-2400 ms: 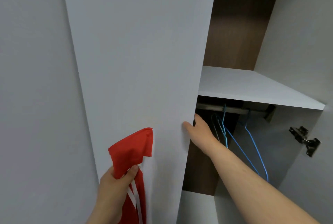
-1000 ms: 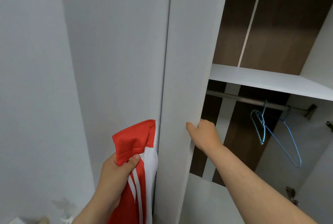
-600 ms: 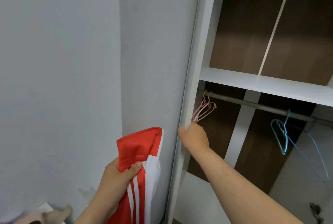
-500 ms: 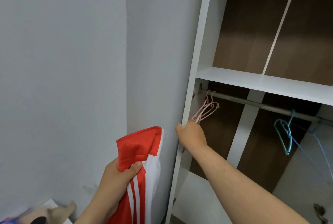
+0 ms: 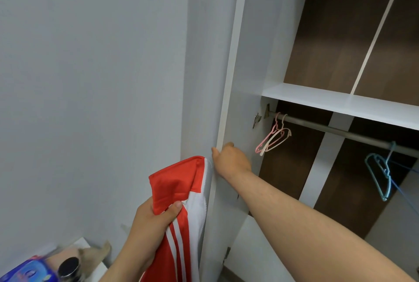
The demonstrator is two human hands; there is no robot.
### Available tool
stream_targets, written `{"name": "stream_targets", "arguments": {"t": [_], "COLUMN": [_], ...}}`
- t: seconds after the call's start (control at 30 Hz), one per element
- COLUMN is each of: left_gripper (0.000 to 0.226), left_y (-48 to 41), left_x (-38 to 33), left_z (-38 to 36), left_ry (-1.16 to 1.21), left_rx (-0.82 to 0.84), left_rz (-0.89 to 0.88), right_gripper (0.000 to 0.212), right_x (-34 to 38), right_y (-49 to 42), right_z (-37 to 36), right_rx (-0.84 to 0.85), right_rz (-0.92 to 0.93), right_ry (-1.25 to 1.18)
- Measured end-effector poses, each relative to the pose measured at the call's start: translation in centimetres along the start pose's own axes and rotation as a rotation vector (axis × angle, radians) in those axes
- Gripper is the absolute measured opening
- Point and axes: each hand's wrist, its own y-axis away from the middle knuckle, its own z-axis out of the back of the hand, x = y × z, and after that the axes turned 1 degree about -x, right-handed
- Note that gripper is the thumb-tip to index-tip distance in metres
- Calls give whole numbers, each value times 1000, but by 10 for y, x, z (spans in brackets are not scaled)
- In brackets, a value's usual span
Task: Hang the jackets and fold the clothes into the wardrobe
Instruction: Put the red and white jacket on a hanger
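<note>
My left hand (image 5: 152, 220) grips a red jacket with white stripes (image 5: 179, 193) at lower centre. My right hand (image 5: 229, 159) holds the edge of the white wardrobe door (image 5: 229, 77), fingers curled round it, thumb on the outer face. The door stands swung wide, against the wall. Inside the wardrobe a metal rail (image 5: 340, 133) runs under a white shelf (image 5: 340, 102). Pink and white hangers (image 5: 273, 139) hang at the rail's left end, blue hangers (image 5: 381, 173) further right.
A grey wall (image 5: 90, 77) fills the left. At the lower left, blurred, a white surface (image 5: 79, 245) carries a blue packet (image 5: 27, 271) and a dark-capped bottle (image 5: 69, 267). A door hinge (image 5: 257, 119) sits beside the rail's end. The wardrobe back is brown with a white strip.
The wardrobe door has swung fully open to the left with my right hand on its edge, uncovering the pink hangers and more of the rail. My left hand kept its grip on the jacket.
</note>
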Motion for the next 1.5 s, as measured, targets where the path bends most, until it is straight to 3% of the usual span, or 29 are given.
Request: {"name": "stream_targets", "arguments": {"t": [0.2, 0.3, 0.4, 0.53, 0.67, 0.77, 0.87, 1.0, 1.17, 1.27, 1.33, 1.5], "left_gripper": [14, 16, 15, 11, 4, 6, 8, 38, 48, 74, 67, 66], "left_y": [-5, -6, -8, -11, -12, -12, -17, -24, -29, -31, -23, -13], "left_x": [0, 5, 7, 9, 12, 14, 23, 38, 59, 73, 82, 106], "left_z": [4, 4, -4, -27, -67, -105, -148, -216, -308, -356, -384, -436], "left_ry": [1, 2, 0, -40, -58, -56, -70, -102, -204, -251, -283, -351], "left_rx": [-5, 4, 40, 97, 155, 229, 302, 371, 289, 159, 147, 473], "left_rz": [-10, -5, 8, -1, 17, 22, 36, 25, -86, -158, -213, -216], "right_gripper": [63, 71, 65, 43, 64, 67, 45, 22, 15, 11, 10, 5], "right_x": [-13, -23, -34, -54, -80, -111, -151, -207, -279, -312, -331, -371], "right_y": [1, 5, 13, 42, 75, 86, 87, 85, 70, 55, 44, 19], "right_z": [-22, -25, -19, -4, 19, 36, 50, 72, 91, 102, 106, 119], "right_rx": [120, 214, 224, 417, 579, 510, 367, 259, 63, -1, -23, -42], "right_rz": [52, 70, 90, -18, -177, -228, -300, -374, -405, -370, -362, -340], "right_ry": [-20, -141, -273, -657, -1102, -1225, -1266, -1240, -1160, -1080, -1020, -935]}}
